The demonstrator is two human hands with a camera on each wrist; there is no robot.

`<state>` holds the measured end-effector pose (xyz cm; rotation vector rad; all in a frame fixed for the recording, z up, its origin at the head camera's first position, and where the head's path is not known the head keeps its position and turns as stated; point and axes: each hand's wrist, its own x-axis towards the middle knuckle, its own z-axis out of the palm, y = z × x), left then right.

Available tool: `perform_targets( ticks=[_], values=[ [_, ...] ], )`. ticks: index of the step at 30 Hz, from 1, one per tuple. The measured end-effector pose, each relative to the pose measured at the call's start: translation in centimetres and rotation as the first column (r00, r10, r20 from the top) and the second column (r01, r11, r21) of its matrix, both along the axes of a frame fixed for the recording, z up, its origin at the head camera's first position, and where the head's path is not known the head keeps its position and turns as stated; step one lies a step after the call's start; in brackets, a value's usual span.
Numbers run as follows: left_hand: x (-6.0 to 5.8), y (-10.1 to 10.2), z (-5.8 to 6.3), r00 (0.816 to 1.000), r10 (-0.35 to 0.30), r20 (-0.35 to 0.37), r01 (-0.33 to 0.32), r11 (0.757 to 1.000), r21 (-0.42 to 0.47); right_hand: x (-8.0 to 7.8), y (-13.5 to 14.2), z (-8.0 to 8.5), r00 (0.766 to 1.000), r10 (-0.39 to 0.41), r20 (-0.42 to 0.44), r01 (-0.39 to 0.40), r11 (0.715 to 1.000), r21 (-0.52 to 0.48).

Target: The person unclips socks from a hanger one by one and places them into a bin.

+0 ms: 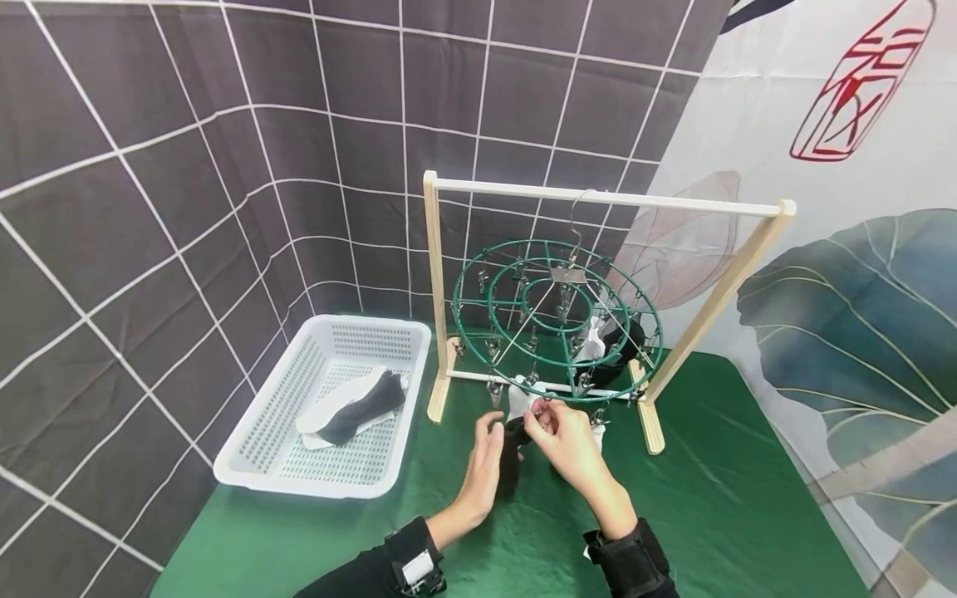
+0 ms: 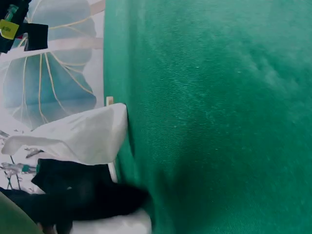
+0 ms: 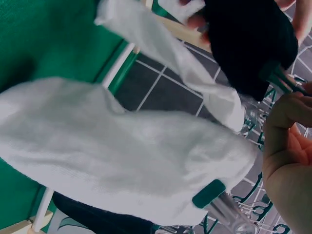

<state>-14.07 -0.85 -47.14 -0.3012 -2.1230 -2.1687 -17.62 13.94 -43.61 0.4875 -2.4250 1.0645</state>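
Observation:
A black sock [image 3: 248, 44] hangs at the front of the round green hanger [image 1: 458, 320], a green-tipped clip [image 3: 282, 80] at its upper edge. My right hand [image 1: 571, 444] pinches that clip between thumb and fingers. Beside the sock is my left hand [image 1: 478, 477], its upper fingers raised and loosely extended. Some of its fingertips [image 3: 197, 22] show past the sock's far edge in the right wrist view. A white sock [image 3: 122, 151] hangs nearby from another clip [image 3: 224, 204], with a second, narrower white sock [image 3: 180, 63] beyond it.
The hanger hooks over a wooden rack [image 1: 613, 198] on the green tablecloth [image 1: 718, 498]. More black and white socks hang at its right rear. To the left, a white plastic basket [image 1: 247, 453] contains a dark grey sock [image 1: 362, 409] lying over white ones.

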Motion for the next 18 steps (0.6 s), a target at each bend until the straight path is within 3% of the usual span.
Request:
perform_targets(
  ticks=[3, 6, 10, 13, 18],
  values=[
    [0.5, -0.4, 0.2, 0.991, -0.135, 0.009, 0.135, 0.987, -0.082, 0.0, 0.1, 0.0, 1.0, -0.018, 0.01, 0.018, 1.0, -0.015],
    [0.6, -0.5, 0.2, 0.978, -0.208, 0.012, 0.207, 0.966, -0.153, 0.0, 0.3, -0.1, 1.0, -0.005, 0.012, 0.006, 0.999, -0.032],
    [0.3, -0.7, 0.3, 0.979, -0.204, 0.006, 0.202, 0.959, -0.198, 0.1, 0.6, 0.0, 0.998, 0.065, 0.009, -0.065, 0.997, -0.033],
    [-0.1, -1.3, 0.4, 0.98, -0.195, 0.027, 0.196, 0.966, -0.166, 0.3, 1.1, 0.1, 0.995, 0.103, -0.008, -0.103, 0.995, -0.009],
    [-0.6, -2.3, 0.8, 0.975, -0.215, 0.06, 0.222, 0.959, -0.176, 0.4, 2.0, 0.2, 0.997, 0.06, -0.041, -0.057, 0.995, 0.077]
  ],
)
